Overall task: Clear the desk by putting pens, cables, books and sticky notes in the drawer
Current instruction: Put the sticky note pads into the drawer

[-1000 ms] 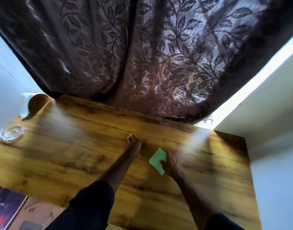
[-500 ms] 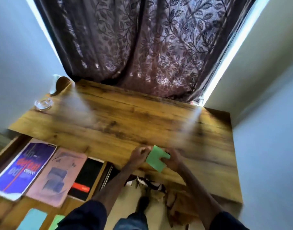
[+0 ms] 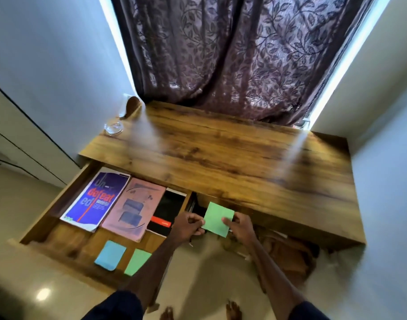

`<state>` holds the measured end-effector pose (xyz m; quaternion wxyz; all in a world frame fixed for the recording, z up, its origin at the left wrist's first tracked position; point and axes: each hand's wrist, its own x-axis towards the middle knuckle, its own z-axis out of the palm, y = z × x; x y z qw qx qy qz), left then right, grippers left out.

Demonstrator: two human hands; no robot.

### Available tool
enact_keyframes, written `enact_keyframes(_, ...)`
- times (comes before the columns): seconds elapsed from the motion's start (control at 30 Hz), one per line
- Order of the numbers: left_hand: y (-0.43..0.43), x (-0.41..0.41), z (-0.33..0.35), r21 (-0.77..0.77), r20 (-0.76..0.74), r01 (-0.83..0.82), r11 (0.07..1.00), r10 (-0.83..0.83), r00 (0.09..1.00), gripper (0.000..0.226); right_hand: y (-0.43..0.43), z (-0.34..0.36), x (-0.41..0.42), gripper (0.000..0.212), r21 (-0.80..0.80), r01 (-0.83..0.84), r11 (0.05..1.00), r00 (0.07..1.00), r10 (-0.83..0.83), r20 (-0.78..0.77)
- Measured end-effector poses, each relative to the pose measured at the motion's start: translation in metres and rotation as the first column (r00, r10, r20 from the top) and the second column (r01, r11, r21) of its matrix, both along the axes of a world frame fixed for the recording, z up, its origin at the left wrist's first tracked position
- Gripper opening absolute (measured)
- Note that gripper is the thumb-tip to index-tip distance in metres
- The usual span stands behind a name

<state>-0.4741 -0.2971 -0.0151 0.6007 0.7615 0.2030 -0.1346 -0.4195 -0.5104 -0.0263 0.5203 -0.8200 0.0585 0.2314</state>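
Note:
Both hands hold a green sticky-note pad point(image 3: 217, 218) in the air in front of the desk's near edge. My left hand point(image 3: 189, 227) pinches its left edge and my right hand point(image 3: 240, 228) pinches its right edge. To the left, the wooden drawer point(image 3: 59, 199) stands pulled out. Inside it lie a purple book point(image 3: 95, 200), a pink book point(image 3: 134, 209) and a black book point(image 3: 166, 212) side by side. A blue sticky-note pad point(image 3: 110, 255) and another green sticky-note pad point(image 3: 137, 262) lie nearer the drawer's front.
The wooden desk top point(image 3: 232, 158) runs back to a dark patterned curtain point(image 3: 221, 54). A glass dish point(image 3: 114, 128) and a round wooden object point(image 3: 132, 105) sit at its far left corner. White walls close in on both sides. Brown items point(image 3: 287, 252) lie under the desk.
The green pad has been lifted off the desk top and pulled back past the near edge; my left hand has joined my right on it. The view has dropped, showing the open drawer.

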Motion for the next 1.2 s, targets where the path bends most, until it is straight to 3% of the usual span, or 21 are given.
enact_keyframes(0.13,0.057,-0.039,-0.013,0.045,0.036,-0.032,0.998,0.03,0.999,0.007,0.059,-0.006,-0.06,0.023,0.029,-0.042,0.999,0.996,0.044,-0.074)
enact_keyframes(0.27,0.132,-0.086,-0.021,0.161,0.083,0.01,0.987,-0.023,0.996,0.009,0.139,-0.009,-0.129,0.016,0.186,0.093,0.978,0.985,-0.063,-0.16)
enact_keyframes(0.37,0.19,-0.131,-0.025,0.136,0.04,0.015,0.991,-0.021,0.999,0.018,0.205,-0.013,-0.184,0.013,0.259,0.198,0.945,0.958,-0.13,-0.256)
enact_keyframes(0.5,0.257,-0.189,-0.024,0.111,-0.052,0.023,0.994,-0.017,0.999,0.009,0.276,-0.006,-0.241,0.01,0.282,0.19,0.94,0.938,-0.089,-0.336)
enact_keyframes(0.77,0.314,-0.22,-0.022,-0.068,-0.085,-0.088,0.994,0.082,0.993,0.017,0.331,0.005,-0.269,0.011,0.165,0.184,0.969,0.949,-0.131,-0.288)
enact_keyframes(0.93,0.333,-0.194,-0.031,-0.04,-0.103,-0.034,0.999,0.03,0.994,0.019,0.345,0.0,-0.247,0.014,0.106,0.133,0.985,0.954,-0.098,-0.284)
enact_keyframes(1.07,0.354,-0.17,-0.034,-0.023,-0.141,-0.049,0.999,0.045,0.989,0.008,0.365,-0.005,-0.208,0.017,0.06,0.067,0.996,0.943,-0.043,-0.329)
enact_keyframes(1.2,0.387,-0.153,-0.046,-0.004,-0.162,-0.091,0.996,0.09,0.983,0.016,0.397,-0.004,-0.183,0.01,0.048,0.001,0.999,0.948,0.014,-0.317)
